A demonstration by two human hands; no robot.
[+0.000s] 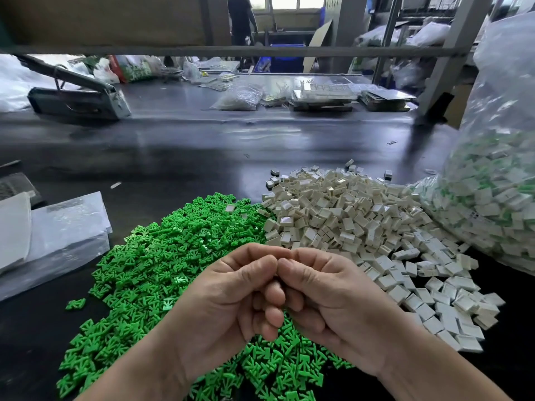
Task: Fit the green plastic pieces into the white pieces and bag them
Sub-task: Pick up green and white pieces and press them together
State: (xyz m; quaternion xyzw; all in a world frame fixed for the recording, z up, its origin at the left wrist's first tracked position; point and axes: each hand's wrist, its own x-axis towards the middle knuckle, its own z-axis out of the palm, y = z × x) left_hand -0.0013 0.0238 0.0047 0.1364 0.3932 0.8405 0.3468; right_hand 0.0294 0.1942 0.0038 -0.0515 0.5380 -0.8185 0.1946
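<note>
Your 2 hands meet over the near edge of the green pieces (pixel 162 256). Your left hand (pixel 231 299) and right hand (pixel 327 299) both have curled fingers, with the thumb tips pressed together. Whatever sits between them is hidden, so I cannot tell if you are gripping a piece.

The only printing is on a green-patterned bag (pixel 139 69) far back on the left, and it is too blurred to read.

You are working on a dark, glossy table (pixel 173 157) in a cluttered workshop with grey steel posts and a window at the rear. A person in dark clothes (pixel 240 18) stands back there, near a blue crate (pixel 286 62).

The green pieces lie loose in a wide heap under and to the left of your hands. The white pieces (pixel 347 221) form a second heap touching it on the right, and 1 white piece (pixel 230 208) rests on the green heap's far edge.

A large clear bag (pixel 492 198) slumps at the right, touching the white heap, and is full of white pieces showing green. A stack of flat clear bags (pixel 63 233) lies at your left. Farther back are a grey lever-arm machine (pixel 78 96), a small filled clear bag (pixel 237 99) and stacked flat trays (pixel 324 96).
</note>
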